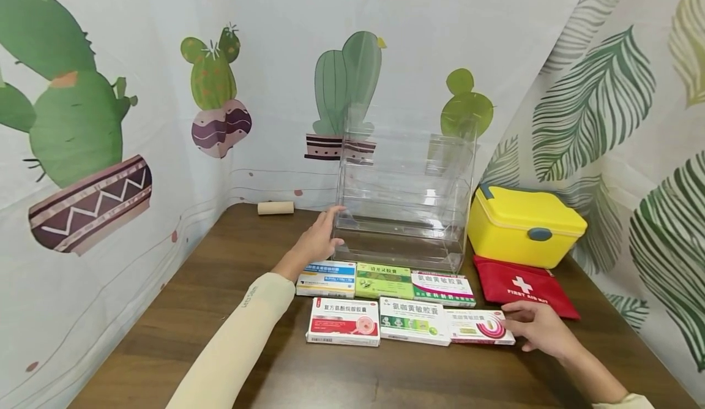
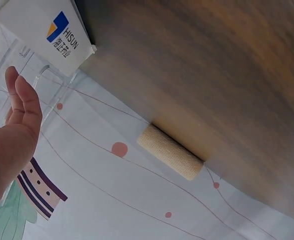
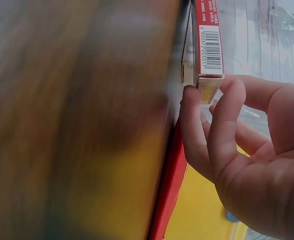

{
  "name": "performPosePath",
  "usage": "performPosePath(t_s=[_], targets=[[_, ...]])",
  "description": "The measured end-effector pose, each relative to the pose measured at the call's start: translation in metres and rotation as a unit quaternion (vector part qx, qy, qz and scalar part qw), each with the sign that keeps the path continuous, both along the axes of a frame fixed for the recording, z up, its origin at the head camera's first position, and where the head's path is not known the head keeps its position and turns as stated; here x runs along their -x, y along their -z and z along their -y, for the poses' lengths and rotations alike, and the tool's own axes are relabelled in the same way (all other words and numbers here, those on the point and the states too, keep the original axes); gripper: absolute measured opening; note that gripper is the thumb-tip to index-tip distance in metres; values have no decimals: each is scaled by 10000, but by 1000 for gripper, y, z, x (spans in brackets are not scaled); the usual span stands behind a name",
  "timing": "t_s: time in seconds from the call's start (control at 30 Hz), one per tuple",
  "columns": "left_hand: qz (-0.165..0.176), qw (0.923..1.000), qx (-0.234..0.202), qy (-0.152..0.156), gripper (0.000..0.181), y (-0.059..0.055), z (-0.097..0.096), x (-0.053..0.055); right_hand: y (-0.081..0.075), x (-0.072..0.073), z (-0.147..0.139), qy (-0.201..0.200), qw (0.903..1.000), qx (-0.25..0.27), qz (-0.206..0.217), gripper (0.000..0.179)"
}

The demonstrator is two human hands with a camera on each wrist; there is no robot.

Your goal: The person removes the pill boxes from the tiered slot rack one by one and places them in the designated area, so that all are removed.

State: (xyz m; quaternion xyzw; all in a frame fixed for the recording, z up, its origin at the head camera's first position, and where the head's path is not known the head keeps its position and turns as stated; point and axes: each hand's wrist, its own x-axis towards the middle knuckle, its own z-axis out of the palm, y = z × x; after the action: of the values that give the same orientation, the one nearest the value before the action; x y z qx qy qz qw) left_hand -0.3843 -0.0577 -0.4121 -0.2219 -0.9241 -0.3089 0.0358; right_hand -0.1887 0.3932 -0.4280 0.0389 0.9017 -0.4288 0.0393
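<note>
A clear plastic tiered display stand (image 1: 404,213) stands upright at the back of the table. My left hand (image 1: 319,237) is at its left side, fingers loosely bent and touching the edge; in the left wrist view the left hand (image 2: 19,120) shows near the clear plastic. Two rows of medicine boxes lie before the stand, among them a green box (image 1: 384,281) and a red-and-white box (image 1: 344,321). My right hand (image 1: 537,329) pinches the right end of the white-and-pink medicine box (image 1: 476,326), front row right. The right wrist view shows fingers around the box's (image 3: 210,50) end.
A yellow case (image 1: 523,225) with a blue latch stands right of the stand. The red first aid pouch (image 1: 525,286) lies before it, close behind my right hand. A beige roll (image 1: 276,207) lies at the table's back left edge. Patterned cloth hangs behind the table.
</note>
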Motion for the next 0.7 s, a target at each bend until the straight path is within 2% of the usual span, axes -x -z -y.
performPosePath(t_s=[0.17,0.4,0.7], targets=[[-16,10000,6,-4,81,-1,-1,-1,2,4,8,0,9999,136,58,47],[-29,10000,-12,28,80,-1,-1,-2,-1,6,20,48,9991,215,355,52],[-15,10000,-36,30,80,-1,-1,-1,-4,7,29,-53,9987,291,412,52]])
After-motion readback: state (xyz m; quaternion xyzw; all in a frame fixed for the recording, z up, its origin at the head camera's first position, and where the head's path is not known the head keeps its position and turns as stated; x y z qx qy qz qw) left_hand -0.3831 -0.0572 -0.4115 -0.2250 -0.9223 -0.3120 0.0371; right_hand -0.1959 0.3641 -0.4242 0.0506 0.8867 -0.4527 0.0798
